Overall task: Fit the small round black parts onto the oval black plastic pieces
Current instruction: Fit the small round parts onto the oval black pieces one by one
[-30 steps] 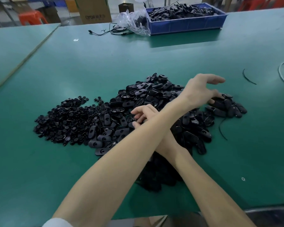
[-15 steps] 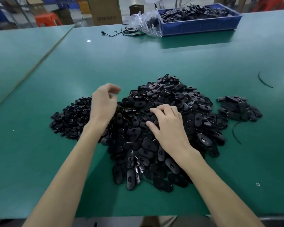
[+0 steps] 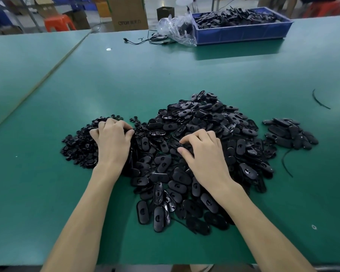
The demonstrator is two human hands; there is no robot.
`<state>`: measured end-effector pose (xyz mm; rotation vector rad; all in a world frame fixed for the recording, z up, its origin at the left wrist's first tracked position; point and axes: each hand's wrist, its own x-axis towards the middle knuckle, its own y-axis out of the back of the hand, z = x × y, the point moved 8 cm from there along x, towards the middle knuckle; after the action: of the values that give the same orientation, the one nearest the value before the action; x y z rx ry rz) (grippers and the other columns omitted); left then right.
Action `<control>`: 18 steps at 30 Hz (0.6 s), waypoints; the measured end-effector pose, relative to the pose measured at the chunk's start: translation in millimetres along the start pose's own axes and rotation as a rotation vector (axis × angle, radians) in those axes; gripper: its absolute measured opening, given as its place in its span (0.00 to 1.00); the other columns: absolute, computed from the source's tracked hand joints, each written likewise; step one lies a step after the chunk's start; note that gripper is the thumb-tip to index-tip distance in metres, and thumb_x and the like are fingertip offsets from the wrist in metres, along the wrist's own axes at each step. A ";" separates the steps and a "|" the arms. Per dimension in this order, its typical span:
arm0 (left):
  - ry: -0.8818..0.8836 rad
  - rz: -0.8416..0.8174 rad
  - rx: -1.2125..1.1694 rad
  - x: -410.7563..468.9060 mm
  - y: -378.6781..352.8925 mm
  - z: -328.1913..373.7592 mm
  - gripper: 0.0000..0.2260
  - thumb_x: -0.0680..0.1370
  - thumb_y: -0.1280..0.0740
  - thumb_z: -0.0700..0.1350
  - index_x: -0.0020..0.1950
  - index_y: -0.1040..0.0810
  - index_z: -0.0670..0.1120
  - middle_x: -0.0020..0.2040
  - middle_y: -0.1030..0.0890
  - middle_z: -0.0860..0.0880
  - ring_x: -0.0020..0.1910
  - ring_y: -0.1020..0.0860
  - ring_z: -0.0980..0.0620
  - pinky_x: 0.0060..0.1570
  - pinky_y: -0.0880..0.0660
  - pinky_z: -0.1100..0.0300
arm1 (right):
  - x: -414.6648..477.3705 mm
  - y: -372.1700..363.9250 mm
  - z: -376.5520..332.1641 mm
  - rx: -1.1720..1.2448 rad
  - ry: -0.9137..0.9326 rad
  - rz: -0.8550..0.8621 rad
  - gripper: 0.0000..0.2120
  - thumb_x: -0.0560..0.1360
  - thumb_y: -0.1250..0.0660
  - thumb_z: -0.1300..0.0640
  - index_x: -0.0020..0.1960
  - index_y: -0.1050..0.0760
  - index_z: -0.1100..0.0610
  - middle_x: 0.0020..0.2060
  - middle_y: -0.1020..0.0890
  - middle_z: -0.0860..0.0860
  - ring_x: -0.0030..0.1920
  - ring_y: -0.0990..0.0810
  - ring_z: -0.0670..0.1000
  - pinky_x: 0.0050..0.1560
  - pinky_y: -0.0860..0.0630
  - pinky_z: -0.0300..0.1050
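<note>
I'm looking at a factory floor: a green table (image 3: 185,75) bears a heap (image 3: 204,122) of black parts, a blue bin (image 3: 241,33) at its far edge, cartons (image 3: 129,14) and a stool (image 3: 58,22) beyond it.

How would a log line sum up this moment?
left hand: fingers curled in small round parts | right hand: fingers curled on oval pieces | holding: unclear

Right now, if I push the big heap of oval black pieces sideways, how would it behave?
The heap of oval pieces would likely spread, not move as one: the pieces lie loose, overlapping at many angles. They look glossy and smooth, so they probably slide over each other and the green table. Each looks like thin rigid plastic, so likely light and stiff.
</note>
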<state>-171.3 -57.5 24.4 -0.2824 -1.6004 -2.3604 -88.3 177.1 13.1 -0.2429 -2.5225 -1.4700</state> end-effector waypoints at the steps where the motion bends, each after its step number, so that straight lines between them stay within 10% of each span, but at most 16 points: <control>1: 0.002 0.009 -0.006 -0.5 0.8 0.0 0.04 0.81 0.29 0.47 0.53 0.15 0.49 0.57 0.20 0.45 0.63 0.30 0.43 0.59 0.42 0.48 | 0.0 0.0 -0.3 0.001 0.002 0.000 0.11 0.83 0.32 0.49 0.62 0.19 0.52 0.58 0.22 0.48 0.64 0.30 0.52 0.66 0.35 0.47; 18: -0.062 0.208 -0.146 -6.4 27.2 2.7 0.06 0.84 0.34 0.51 0.53 0.18 0.51 0.48 0.16 0.53 0.42 0.23 0.51 0.52 0.44 0.56 | 0.4 12.3 0.2 0.125 -0.058 0.097 0.09 0.86 0.37 0.55 0.54 0.17 0.55 0.53 0.20 0.48 0.58 0.27 0.51 0.64 0.36 0.47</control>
<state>-156.2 -63.7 47.3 -0.5302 -1.3536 -2.3295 -85.6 183.3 23.4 -0.3866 -2.5966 -1.2827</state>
